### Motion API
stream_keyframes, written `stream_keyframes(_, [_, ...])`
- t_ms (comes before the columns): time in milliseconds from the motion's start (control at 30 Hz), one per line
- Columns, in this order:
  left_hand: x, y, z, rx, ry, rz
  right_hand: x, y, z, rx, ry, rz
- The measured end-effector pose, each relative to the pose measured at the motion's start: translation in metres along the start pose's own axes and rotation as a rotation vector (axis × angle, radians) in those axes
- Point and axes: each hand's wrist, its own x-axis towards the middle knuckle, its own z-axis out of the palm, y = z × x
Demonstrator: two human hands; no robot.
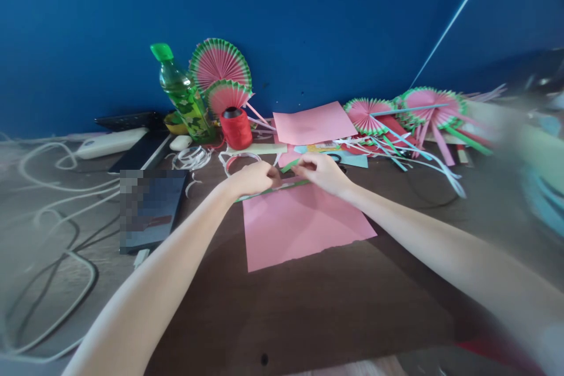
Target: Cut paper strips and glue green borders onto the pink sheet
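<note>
A sheet of pink paper (304,223) lies flat on the dark table, its near edge uneven. Along its far edge runs a narrow green and white border (268,190). My left hand (258,178) rests at the left part of that border with its fingers curled closed; what they hold, if anything, is hidden. Just beyond the border, my right hand (325,173) pinches with thumb and forefinger at a green paper strip (288,167). The two hands are a short gap apart.
Behind stand a green-capped bottle (183,94), a red thread spool (237,129) and pleated pink paper fans (220,64). Another pink sheet (315,123) and paper strips (405,150) lie at the back. Left are a dark device (154,211) and white cables (83,255).
</note>
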Motion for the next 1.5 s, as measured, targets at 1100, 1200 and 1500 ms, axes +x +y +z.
stream_keyframes(1100, [-0.002,0.013,0.004,0.109,0.021,-0.055,0.0,0.008,0.009,-0.237,-0.031,-0.149])
stream_keyframes(1200, [-0.002,0.013,0.005,0.126,0.028,-0.056,-0.001,0.009,0.009,-0.27,-0.05,-0.165])
stream_keyframes(1500, [0.0,0.011,0.007,0.183,0.056,-0.099,-0.003,0.009,0.009,-0.286,-0.068,-0.196])
